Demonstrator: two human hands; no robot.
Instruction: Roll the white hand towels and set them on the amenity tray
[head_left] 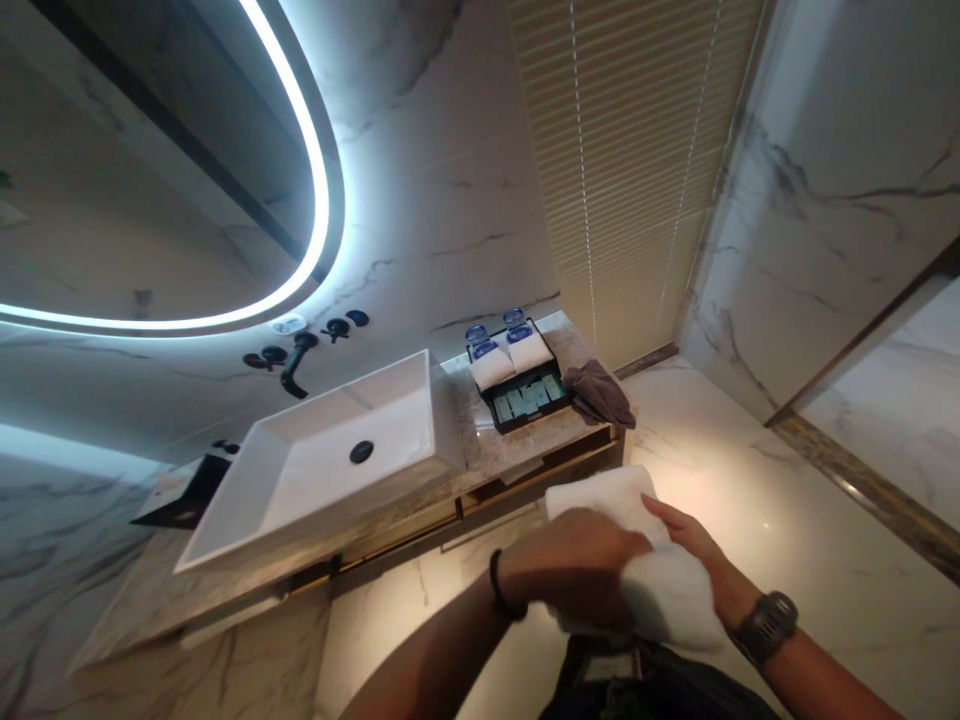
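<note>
A white towel [602, 492], bunched and partly folded, is held in front of my body, just off the counter's front edge. My left hand [574, 568], with a dark band at the wrist, is closed over the towel's near side; its fingertips are hidden in the cloth. On the other side, my right hand [694, 548], below a dark wristwatch [766, 628], grips the same towel with the thumb on top. A loose part of the cloth hangs between and below the two hands.
A white rectangular basin [360, 430] stands on the marble counter [495, 460] under a black wall tap [298, 365]. Right of it are a black amenity box [525, 385] with small packets and rolled white cloths, two glasses, and a crumpled brown cloth [600, 392]. A black tissue box [187, 495] sits left.
</note>
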